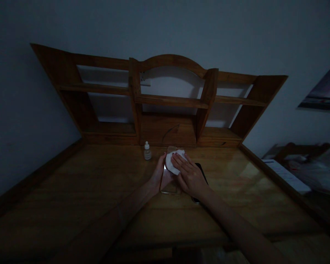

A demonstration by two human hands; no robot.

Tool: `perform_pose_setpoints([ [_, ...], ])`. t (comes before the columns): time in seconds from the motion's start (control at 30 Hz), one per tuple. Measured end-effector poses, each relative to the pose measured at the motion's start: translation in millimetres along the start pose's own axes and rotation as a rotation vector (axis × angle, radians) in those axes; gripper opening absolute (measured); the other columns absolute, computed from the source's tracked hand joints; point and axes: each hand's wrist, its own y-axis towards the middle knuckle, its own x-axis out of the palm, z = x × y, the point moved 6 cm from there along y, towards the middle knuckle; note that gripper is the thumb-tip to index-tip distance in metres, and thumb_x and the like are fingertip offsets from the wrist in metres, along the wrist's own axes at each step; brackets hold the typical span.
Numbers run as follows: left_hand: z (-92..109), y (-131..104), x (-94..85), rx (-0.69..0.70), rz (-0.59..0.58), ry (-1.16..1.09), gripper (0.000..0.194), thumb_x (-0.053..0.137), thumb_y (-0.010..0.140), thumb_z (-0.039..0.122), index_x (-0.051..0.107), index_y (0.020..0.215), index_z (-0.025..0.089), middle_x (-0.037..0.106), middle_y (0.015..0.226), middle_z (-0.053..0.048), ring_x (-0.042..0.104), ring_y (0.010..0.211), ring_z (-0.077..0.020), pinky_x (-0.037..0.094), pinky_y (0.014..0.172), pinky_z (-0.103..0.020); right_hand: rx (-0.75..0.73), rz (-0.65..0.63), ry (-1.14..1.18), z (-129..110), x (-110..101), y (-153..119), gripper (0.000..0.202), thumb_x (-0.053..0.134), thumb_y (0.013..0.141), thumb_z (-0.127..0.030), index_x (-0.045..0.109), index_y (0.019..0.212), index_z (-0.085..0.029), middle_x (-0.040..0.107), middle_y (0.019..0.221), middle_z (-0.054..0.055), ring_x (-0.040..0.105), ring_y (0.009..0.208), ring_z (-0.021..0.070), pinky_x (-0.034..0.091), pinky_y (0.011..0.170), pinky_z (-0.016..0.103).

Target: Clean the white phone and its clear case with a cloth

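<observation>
A clear phone case [169, 185] lies in front of me on the desk, its left edge gripped by my left hand [157, 172]. My right hand [191, 174] presses a folded white tissue [172, 165] against the upper part of the case, with its fingers over the tissue. Partly hidden beneath my right hand and wrist is a dark phone [201, 169], to the right of the case. A small clear bottle with a white dropper cap [147, 152] stands upright, left of and beyond the case.
Along the back of the wooden desk [104, 198] runs a wooden shelf unit [170, 101] against the wall. Raised edges border the desk at both sides. Past the right edge are a chair back [302, 151] and a white sheet-like object [286, 176]. The room is dim.
</observation>
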Motion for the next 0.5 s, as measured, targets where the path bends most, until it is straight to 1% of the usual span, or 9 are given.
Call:
perform_pose_setpoints([
  [0.17, -4, 4, -6.3, -0.011, -0.048, -0.023, 0.047, 0.046, 0.095, 0.042, 0.061, 0.129, 0.013, 0.072, 0.108, -0.010, 0.067, 0.099, -0.0225, 0.051, 0.090, -0.032, 0.012, -0.020, 0.002, -2, 1, 2, 0.061, 0.040, 0.093, -0.013, 0.029, 0.153, -0.015, 0.035, 0.156, 0.011, 0.027, 0.147, 0.0224, 0.023, 0.122, 0.053],
  [0.3, -4, 2, -9.0, -0.010, 0.020, -0.005, 0.045, 0.045, 0.096, 0.039, 0.062, 0.126, 0.010, 0.073, 0.101, -0.010, 0.068, 0.094, -0.0208, 0.052, 0.089, -0.030, -0.009, -0.044, 0.010, -5, 3, 2, 0.059, 0.040, 0.094, -0.014, 0.031, 0.152, -0.013, 0.035, 0.156, 0.012, 0.024, 0.148, 0.0223, 0.022, 0.122, 0.053],
  [0.4, -3, 1, -10.9, -0.008, 0.072, 0.007, 0.047, 0.046, 0.096, 0.041, 0.063, 0.124, 0.008, 0.074, 0.097, -0.011, 0.069, 0.090, -0.0200, 0.053, 0.086, -0.028, -0.028, -0.060, 0.025, -8, 6, 2, 0.057, 0.042, 0.094, -0.016, 0.034, 0.151, -0.011, 0.036, 0.156, 0.013, 0.024, 0.148, 0.0230, 0.023, 0.122, 0.053],
  [0.5, -4, 2, -12.8, -0.019, 0.059, 0.017, 0.049, 0.046, 0.095, 0.043, 0.063, 0.125, 0.009, 0.074, 0.098, -0.011, 0.070, 0.088, -0.0204, 0.054, 0.084, -0.029, -0.039, -0.068, 0.058, -10, 8, 1, 0.057, 0.043, 0.094, -0.018, 0.036, 0.150, -0.012, 0.036, 0.155, 0.013, 0.026, 0.147, 0.0238, 0.026, 0.121, 0.052],
])
